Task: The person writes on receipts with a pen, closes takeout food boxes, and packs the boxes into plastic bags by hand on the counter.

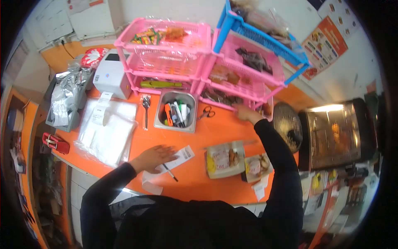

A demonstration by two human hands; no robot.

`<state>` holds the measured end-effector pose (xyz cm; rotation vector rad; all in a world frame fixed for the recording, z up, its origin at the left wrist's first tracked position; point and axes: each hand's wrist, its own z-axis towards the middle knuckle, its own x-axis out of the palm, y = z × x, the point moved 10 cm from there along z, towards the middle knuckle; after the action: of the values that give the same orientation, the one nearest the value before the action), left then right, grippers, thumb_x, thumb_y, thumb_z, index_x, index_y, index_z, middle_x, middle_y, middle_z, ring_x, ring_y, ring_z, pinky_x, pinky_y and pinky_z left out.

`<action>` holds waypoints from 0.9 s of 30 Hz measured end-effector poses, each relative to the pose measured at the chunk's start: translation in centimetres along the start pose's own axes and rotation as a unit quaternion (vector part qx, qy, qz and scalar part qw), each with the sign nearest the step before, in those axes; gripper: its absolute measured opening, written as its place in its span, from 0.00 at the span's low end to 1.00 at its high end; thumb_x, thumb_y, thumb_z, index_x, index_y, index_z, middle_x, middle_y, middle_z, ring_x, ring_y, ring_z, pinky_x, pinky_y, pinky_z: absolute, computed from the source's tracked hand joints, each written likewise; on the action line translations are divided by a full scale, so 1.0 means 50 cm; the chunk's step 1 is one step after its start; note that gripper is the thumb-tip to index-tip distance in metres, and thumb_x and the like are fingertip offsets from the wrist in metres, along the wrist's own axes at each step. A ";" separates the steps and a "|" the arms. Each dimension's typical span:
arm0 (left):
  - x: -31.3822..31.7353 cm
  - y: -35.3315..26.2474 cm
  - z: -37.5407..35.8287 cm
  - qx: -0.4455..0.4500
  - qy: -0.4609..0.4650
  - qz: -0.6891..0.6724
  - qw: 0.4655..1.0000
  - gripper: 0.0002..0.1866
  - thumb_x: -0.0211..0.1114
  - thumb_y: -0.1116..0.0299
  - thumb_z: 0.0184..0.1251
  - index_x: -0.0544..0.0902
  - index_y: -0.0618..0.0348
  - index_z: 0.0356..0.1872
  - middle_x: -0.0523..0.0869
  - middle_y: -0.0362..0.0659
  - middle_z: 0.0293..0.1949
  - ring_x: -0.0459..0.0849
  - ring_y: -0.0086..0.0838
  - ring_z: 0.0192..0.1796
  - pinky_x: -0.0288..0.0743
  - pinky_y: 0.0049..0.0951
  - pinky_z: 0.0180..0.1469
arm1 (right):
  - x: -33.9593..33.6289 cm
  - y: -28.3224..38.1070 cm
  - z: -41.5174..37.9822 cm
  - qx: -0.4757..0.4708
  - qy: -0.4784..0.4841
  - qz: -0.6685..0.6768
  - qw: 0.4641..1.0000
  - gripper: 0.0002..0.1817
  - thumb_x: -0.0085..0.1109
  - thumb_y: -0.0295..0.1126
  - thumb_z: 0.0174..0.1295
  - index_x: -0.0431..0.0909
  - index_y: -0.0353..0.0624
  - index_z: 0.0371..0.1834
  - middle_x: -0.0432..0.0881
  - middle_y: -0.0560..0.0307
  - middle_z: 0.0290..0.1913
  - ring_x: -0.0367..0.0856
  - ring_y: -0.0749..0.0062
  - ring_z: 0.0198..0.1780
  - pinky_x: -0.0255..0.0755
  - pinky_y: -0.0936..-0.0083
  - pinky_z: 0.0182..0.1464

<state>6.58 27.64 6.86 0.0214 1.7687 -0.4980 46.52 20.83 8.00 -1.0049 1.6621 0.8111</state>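
Note:
My left hand point(155, 159) lies open and flat over a paper receipt point(184, 154), its fingers stretched to the right. A dark pen point(170, 172) rests slanted on the paper just below that hand. My right hand point(246, 113) reaches to the front edge of the lowest pink basket point(219, 103), which holds dark packets point(222, 96); its fingertips blur into the rim. Nearest that hand on the table are black scissors point(207, 113). Two open food boxes stand below my right forearm: a larger box point(225, 171) with fried pieces and a smaller box point(251, 178).
A steel container point(159, 122) of markers sits mid-table, beside a wrapped black spoon point(145, 108). Clear plastic bags point(103, 139) and a white label printer point(112, 74) are at left. A lit food warmer point(333, 135) stands at right, near a round container point(286, 120).

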 end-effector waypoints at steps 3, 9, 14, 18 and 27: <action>-0.033 -0.001 -0.007 -0.070 -0.070 -0.003 0.995 0.46 0.74 0.58 0.48 0.64 0.46 0.73 0.60 0.43 0.76 0.57 0.38 0.78 0.54 0.46 0.75 | 0.019 -0.040 0.055 -0.030 0.002 -0.044 0.999 0.36 0.58 0.32 0.59 0.62 0.55 0.74 0.73 0.42 0.66 0.68 0.46 0.69 0.63 0.60 0.69; -0.085 -0.020 -0.035 -0.201 -0.198 -0.079 0.956 0.37 0.73 0.59 0.52 0.72 0.49 0.66 0.70 0.43 0.70 0.65 0.42 0.73 0.64 0.45 0.70 | 0.000 -0.096 0.088 -0.037 -0.182 0.095 0.978 0.22 0.49 0.36 0.66 0.74 0.46 0.63 0.76 0.39 0.60 0.71 0.45 0.65 0.65 0.57 0.66; -0.122 -0.072 0.021 -0.173 -0.266 -0.098 0.943 0.34 0.75 0.60 0.51 0.76 0.51 0.63 0.75 0.45 0.66 0.71 0.45 0.69 0.69 0.42 0.66 | -0.020 -0.030 0.020 -0.071 -0.167 -0.160 0.970 0.09 0.49 0.31 0.64 0.78 0.42 0.41 0.81 0.46 0.42 0.84 0.51 0.47 0.78 0.56 0.44; -0.176 -0.117 0.110 -0.103 -0.324 -0.140 0.930 0.41 0.74 0.61 0.53 0.66 0.53 0.70 0.75 0.48 0.66 0.74 0.47 0.65 0.71 0.43 0.64 | -0.197 0.098 -0.178 -0.081 -0.281 -0.110 0.950 0.06 0.54 0.27 0.60 0.76 0.40 0.38 0.81 0.48 0.35 0.84 0.55 0.34 0.78 0.63 0.35; -0.172 -0.124 0.257 -0.151 -0.325 -0.218 0.908 0.36 0.66 0.68 0.60 0.64 0.53 0.71 0.84 0.49 0.50 0.84 0.48 0.49 0.77 0.43 0.53 | -0.149 0.259 -0.484 -0.103 -0.079 0.154 0.979 0.11 0.61 0.35 0.57 0.78 0.43 0.40 0.81 0.48 0.37 0.83 0.53 0.42 0.75 0.56 0.39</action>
<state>19.04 19.77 14.64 -0.6979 1.1615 -0.4699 26.35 7.15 22.67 -0.8047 1.6412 1.2580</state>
